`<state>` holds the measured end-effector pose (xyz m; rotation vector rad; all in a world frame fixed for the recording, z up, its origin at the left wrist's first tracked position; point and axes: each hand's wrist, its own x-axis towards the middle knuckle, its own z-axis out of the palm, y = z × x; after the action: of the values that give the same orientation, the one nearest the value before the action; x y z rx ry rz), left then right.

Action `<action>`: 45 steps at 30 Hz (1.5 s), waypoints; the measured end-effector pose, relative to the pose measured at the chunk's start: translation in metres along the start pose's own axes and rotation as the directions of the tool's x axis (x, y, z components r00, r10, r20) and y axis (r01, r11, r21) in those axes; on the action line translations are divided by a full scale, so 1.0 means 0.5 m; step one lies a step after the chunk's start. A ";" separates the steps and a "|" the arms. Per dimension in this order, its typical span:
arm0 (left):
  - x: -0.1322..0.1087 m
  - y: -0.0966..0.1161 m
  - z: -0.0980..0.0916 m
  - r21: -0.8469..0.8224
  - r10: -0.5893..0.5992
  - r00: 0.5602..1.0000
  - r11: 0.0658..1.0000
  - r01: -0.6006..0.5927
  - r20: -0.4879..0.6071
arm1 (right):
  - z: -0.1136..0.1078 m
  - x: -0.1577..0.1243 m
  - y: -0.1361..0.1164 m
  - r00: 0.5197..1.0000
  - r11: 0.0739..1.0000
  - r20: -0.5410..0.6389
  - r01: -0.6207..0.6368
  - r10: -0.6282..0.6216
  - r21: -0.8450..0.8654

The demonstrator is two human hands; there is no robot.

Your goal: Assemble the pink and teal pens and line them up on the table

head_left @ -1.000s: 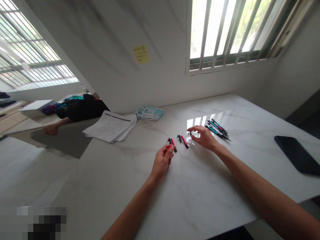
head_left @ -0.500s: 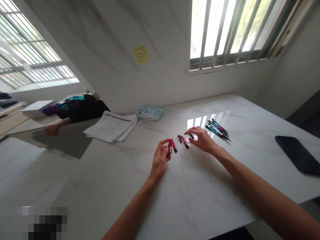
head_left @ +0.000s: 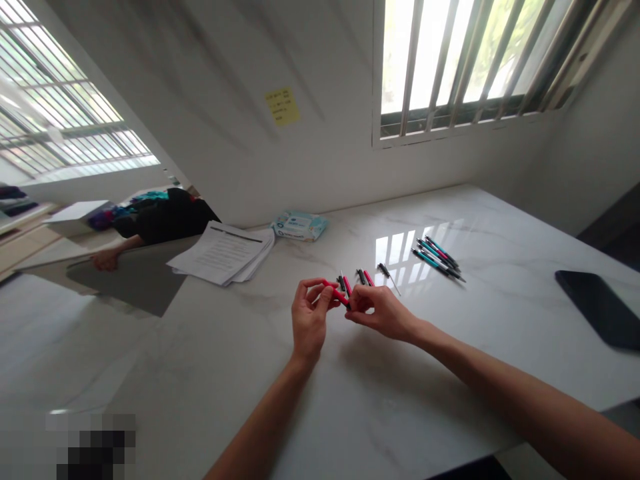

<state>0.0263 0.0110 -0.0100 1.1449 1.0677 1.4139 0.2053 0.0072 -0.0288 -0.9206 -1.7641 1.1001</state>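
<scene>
A red pen barrel (head_left: pixel 337 292) is pinched in the fingers of my left hand (head_left: pixel 309 319), above the marble-patterned table. My right hand (head_left: pixel 380 312) is closed on the black end of that same barrel, its fingertips hiding the very tip. Just behind the hands lie more pen parts: a red piece (head_left: pixel 347 285) beside a black one, and a second red piece (head_left: pixel 369 279) beside a black clip part (head_left: pixel 361 276), both partly covered by my right hand. Farther right, a black pen top with a thin refill (head_left: pixel 389 275) lies alone.
Several blue, black and red pens (head_left: pixel 437 257) lie in a group at the right. A dark phone (head_left: pixel 595 307) rests near the right edge. Behind are a wipes packet (head_left: pixel 300 227) and stacked papers (head_left: pixel 220 253). At left, another person's hand (head_left: pixel 105 259) touches a grey panel (head_left: pixel 135 280).
My right hand has come left and down from beside the black pen top and now grips the barrel's black end. My left hand has shifted slightly left, tilting the barrel.
</scene>
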 end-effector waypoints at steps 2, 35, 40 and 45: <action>0.004 -0.003 -0.004 -0.014 -0.022 1.000 1.000 0.021 -0.020 | 0.000 0.001 -0.004 0.999 1.000 -0.049 0.004 -0.002 0.022; -0.010 -0.008 0.006 -0.248 -0.507 0.851 0.814 0.526 0.140 | -0.227 0.031 0.026 0.848 0.794 -0.525 -0.369 0.074 -0.483; -0.013 -0.002 0.007 -0.212 -0.498 0.852 0.826 0.523 0.161 | -0.272 0.018 0.052 0.799 0.536 -0.501 -0.597 0.333 -0.597; -0.013 -0.002 0.006 -0.200 -0.486 0.855 0.833 0.516 0.184 | -0.274 0.015 0.075 0.805 0.454 -0.443 -0.590 0.394 -0.668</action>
<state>0.0296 0.0050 -0.0111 0.6926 0.9811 1.0018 0.3331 0.0692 -0.0256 -2.1497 -1.8158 0.4213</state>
